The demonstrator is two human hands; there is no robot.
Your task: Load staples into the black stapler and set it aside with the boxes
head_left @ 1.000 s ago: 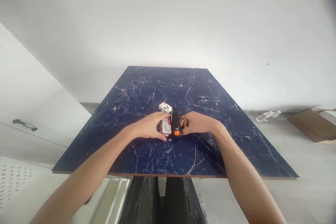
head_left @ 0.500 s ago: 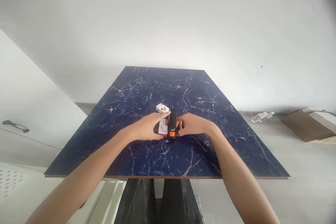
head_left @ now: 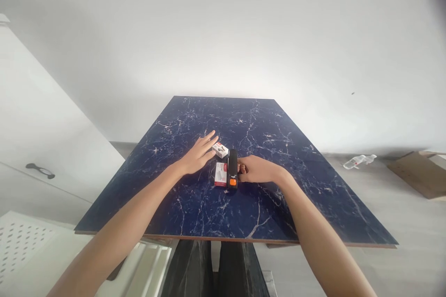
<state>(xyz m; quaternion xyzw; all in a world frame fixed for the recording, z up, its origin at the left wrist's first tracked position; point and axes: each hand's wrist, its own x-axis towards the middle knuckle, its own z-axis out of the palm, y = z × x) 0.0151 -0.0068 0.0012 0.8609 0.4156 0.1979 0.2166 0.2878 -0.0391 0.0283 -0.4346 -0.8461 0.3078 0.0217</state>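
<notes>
Leaving the staple box (head_left: 220, 174), the left hand (head_left: 199, 154) now reaches with spread, empty fingers toward the small box (head_left: 219, 150); the right hand (head_left: 256, 170) grips the stapler (head_left: 232, 169).

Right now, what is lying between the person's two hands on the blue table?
In the head view, between the left hand and the right hand lie a flat staple box and, right of it, a black stapler, which the right hand touches.
</notes>
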